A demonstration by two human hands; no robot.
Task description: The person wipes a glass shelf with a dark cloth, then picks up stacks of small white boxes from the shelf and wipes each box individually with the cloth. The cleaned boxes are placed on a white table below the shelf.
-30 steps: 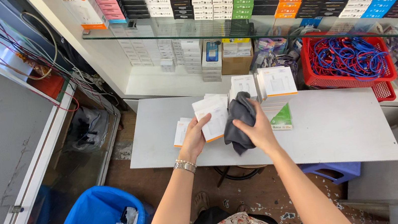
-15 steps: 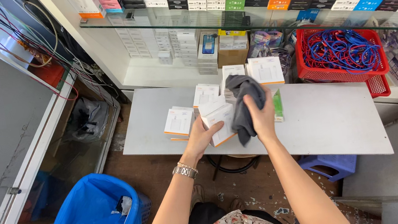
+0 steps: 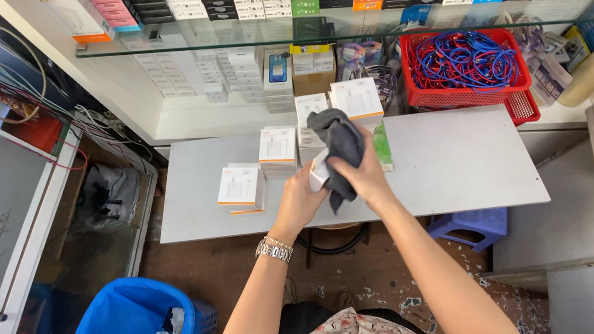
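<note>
two hands meet over the middle of the grey rectangular table top [image 3: 456, 170]. your left hand [image 3: 300, 203] is closed around a small white cardboard box [image 3: 318, 172], of which only a corner shows, and your right hand [image 3: 364, 174] is closed on a dark grey soft cloth [image 3: 341, 143] pressed against that box, with its loose end hanging below your fingers.

the box is held above the table, just in front of the two nearest stacks of flat white boxes with orange edges [image 3: 277, 149], and another low stack of flat white boxes [image 3: 241, 187] lies to the left near the front edge.

the risks, as i judge them: a hard rub could push the box out of your left fingers (they cover little of it), and it would drop toward the edge. the dangling cloth could catch the near stacks and drag a box askew. the green and white slim packet [image 3: 382, 145] just beside your right hand could be nudged off line. the red plastic basket of blue cables [image 3: 467, 67] stands well apart.
</note>
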